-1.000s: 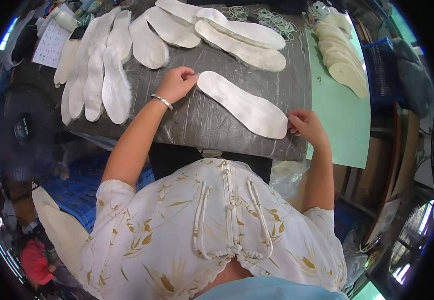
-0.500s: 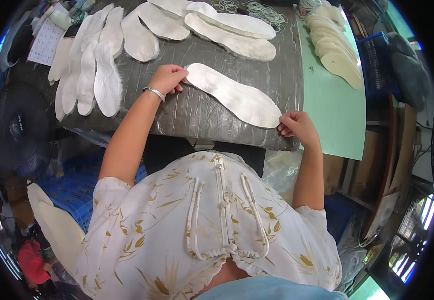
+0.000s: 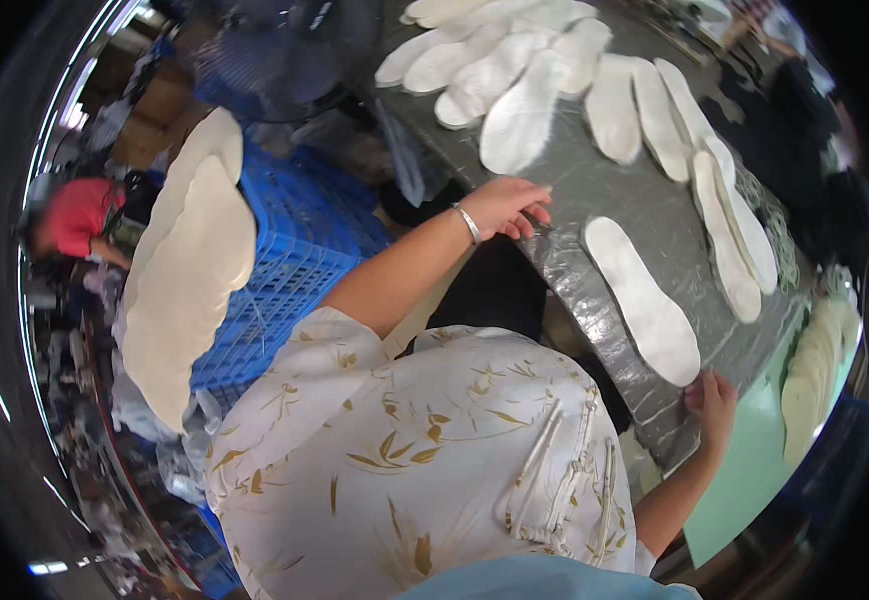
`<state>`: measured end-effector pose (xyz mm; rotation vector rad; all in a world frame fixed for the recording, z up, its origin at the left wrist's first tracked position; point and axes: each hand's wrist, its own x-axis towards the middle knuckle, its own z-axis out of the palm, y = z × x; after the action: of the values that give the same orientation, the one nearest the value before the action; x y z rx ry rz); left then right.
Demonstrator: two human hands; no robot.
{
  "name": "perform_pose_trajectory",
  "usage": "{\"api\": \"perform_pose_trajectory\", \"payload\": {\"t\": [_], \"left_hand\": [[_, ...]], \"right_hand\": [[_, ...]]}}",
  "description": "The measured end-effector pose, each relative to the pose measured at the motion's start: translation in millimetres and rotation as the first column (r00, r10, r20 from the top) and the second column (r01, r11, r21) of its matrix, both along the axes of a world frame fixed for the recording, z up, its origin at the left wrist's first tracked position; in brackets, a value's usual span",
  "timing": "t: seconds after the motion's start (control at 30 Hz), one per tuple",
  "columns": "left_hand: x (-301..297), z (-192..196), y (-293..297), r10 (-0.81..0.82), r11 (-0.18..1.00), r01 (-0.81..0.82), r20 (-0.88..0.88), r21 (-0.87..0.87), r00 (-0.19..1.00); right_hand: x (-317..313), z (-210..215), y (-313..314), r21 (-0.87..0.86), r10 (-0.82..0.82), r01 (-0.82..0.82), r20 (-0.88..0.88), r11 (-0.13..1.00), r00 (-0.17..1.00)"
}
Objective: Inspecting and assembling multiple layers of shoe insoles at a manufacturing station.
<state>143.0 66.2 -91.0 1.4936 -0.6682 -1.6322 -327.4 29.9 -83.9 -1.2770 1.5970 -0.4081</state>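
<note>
A white, fleecy-edged insole (image 3: 644, 305) lies slantwise on the plastic-covered table. At its near end, my right hand (image 3: 711, 402) has thumb and fingers closed on the edge. My left hand (image 3: 510, 207) is off the insole, over the table's front edge, with loosely spread fingers and nothing in them. Beyond it lies a group of white fluffy insoles (image 3: 519, 115), overlapping one another. Further right, more white insoles (image 3: 726, 240) lie in pairs and singly along the far side.
On my left, a blue plastic crate (image 3: 299, 235) stands beside stacked cream insole blanks (image 3: 194, 290). A dark fan (image 3: 284, 50) is behind it. To the right, a pale green board (image 3: 739, 480) carries a row of cream insoles (image 3: 812, 375). A person in red (image 3: 79, 215) is far left.
My view has swung to the left, bringing the crate and its stacked blanks into sight. My left hand has let go of the insole's end and moved away; the right stays at the other end.
</note>
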Motion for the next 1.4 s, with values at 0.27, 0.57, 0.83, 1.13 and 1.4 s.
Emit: {"api": "perform_pose_trajectory", "payload": {"t": [0.27, 0.57, 0.83, 1.13, 1.4], "left_hand": [[31, 42, 154, 0.618, 0.783, -0.093, 0.753, -0.615, 0.228], [120, 93, 322, 0.279, 0.846, -0.233, 0.770, -0.480, -0.574], [146, 117, 347, 0.185, 0.943, -0.230, 0.953, -0.240, -0.238], [150, 124, 354, 0.244, 0.955, -0.118, 0.948, -0.272, -0.204], [173, 128, 356, 0.272, 0.957, -0.090, 0.961, -0.276, -0.052]], "right_hand": [[-45, 23, -11, -0.277, -0.061, 0.039, -0.072, 0.960, 0.996], [71, 61, -34, -0.416, 0.263, -0.260, -0.050, 0.871, 0.963], [79, 51, -23, -0.379, 0.316, -0.303, -0.028, 0.875, 0.948], [81, 55, -18, -0.371, 0.310, -0.301, -0.035, 0.879, 0.950], [126, 75, -16, -0.379, 0.442, -0.444, -0.097, 0.812, 0.892]]}}
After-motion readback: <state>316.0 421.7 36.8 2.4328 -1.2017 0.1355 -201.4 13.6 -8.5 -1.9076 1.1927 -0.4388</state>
